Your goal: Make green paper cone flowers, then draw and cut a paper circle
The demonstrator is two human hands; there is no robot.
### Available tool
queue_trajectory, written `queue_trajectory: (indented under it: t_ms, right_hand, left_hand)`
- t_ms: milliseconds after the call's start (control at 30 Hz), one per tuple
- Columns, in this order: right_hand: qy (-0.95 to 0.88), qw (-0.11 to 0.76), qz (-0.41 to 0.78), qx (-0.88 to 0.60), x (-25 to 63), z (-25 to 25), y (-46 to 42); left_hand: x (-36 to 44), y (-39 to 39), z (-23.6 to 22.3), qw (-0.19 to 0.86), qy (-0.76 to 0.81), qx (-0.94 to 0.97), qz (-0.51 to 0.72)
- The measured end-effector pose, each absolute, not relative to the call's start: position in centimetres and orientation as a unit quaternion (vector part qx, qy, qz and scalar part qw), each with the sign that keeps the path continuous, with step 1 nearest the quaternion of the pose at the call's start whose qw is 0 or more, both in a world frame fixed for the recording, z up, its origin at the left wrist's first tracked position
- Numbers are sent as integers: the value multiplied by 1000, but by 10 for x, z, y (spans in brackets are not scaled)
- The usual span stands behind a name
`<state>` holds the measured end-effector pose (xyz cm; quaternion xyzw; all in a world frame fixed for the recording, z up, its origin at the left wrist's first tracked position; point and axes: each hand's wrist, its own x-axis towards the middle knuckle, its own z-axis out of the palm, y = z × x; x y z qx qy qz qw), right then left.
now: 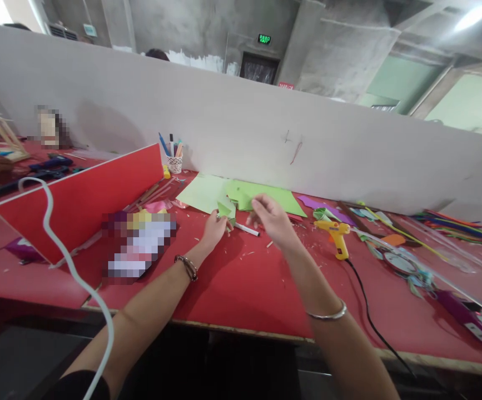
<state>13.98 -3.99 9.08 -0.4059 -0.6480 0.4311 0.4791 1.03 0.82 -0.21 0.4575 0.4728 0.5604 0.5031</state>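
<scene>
My left hand (214,229) is stretched out over the red table (241,289), its fingers closed on a small folded piece of green paper (226,209). A little to the right, my right hand (271,218) hovers with fingers curled; whether anything is pinched in them I cannot make out. A white marker (247,229) lies on the table between the two hands. Behind them lie flat light-green paper sheets (207,191), one partly folded (244,195).
A yellow glue gun (336,233) with a black cord lies right of my right hand. Coloured paper strips and craft pieces (453,225) cover the right side. A red board (82,203) leans at left, a pen cup (174,158) stands by the grey partition (266,128). A white cable (65,261) hangs close to the camera.
</scene>
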Motion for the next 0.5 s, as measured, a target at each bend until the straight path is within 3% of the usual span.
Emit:
queue_trajectory:
  t_ms: [133, 267, 500]
  right_hand:
    - [-685, 515, 257, -446, 161, 62, -33]
    - [-782, 437, 67, -440, 161, 30, -32]
    - [-826, 330, -50, -455, 163, 20, -39]
  left_hand:
    - [12, 9, -3, 492, 477, 481, 547]
    - [16, 5, -2, 500, 476, 504, 519]
    - [23, -7, 7, 515, 475, 510, 499]
